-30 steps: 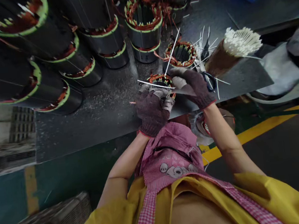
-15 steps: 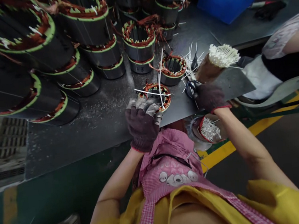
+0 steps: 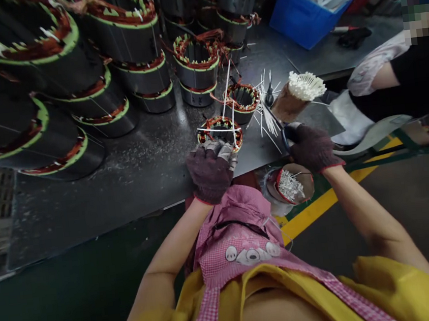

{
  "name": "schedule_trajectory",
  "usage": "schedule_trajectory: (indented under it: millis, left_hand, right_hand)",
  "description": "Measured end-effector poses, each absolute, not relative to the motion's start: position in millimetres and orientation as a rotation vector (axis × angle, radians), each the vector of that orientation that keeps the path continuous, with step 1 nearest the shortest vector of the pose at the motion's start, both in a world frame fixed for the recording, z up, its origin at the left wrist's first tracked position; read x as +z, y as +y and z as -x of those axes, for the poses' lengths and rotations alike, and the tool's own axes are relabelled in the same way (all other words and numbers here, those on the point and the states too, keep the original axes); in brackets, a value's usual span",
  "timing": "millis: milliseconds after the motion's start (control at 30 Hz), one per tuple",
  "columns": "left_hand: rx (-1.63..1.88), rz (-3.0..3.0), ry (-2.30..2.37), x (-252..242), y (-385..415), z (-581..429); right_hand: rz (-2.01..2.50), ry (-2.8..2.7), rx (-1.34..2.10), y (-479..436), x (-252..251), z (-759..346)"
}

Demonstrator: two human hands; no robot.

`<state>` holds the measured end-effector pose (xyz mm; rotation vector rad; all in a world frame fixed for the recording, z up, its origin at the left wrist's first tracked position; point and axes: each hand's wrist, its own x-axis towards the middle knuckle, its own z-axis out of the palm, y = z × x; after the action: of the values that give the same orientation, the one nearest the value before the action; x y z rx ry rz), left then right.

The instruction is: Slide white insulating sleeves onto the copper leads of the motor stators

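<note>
1. Head view, left hand: in a dark maroon knit glove with worn grey fingertips, its fingers are curled together over the near rim of a small copper-wound stator. The stator stands on end near the front edge of the grey steel worktop.
2. Long white cable ties cross the stator's bore and project from its windings.
3. Right hand: in a matching glove, it is closed around blue-handled scissors, just beside a loose fan of white tie ends. The blades are hard to make out.
4. Nearby: a second small stator stands behind the first. A brown-wrapped bundle of white ties lies to the right, and a round red-rimmed container of white tie offcuts sits below the worktop edge.
5. Beyond: tall stators with green-edged windings stand crowded at the upper left. A blue plastic crate lies further off, and a co-worker's black sleeve enters at the right.
6. Risks (judged): scissor tips held close to the windings could nick the copper wire. Pressure from the left hand could tip the stator off the nearby edge. Loose ties could snag on the glove.
</note>
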<state>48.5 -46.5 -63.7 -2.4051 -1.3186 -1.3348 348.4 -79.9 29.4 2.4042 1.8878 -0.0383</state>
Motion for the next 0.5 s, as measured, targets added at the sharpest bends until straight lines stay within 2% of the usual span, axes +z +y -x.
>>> schedule_trajectory:
  millis: [267, 500]
  left_hand:
    - [-1.451, 2.408, -1.454, -71, -52, -53]
    - [-1.44, 2.438, -1.462, -71, -51, -52]
  right_hand:
    - [-2.008, 2.231, 0.054, -113, 58, -323]
    - [-1.874, 2.143, 0.184, -96, 58, -314]
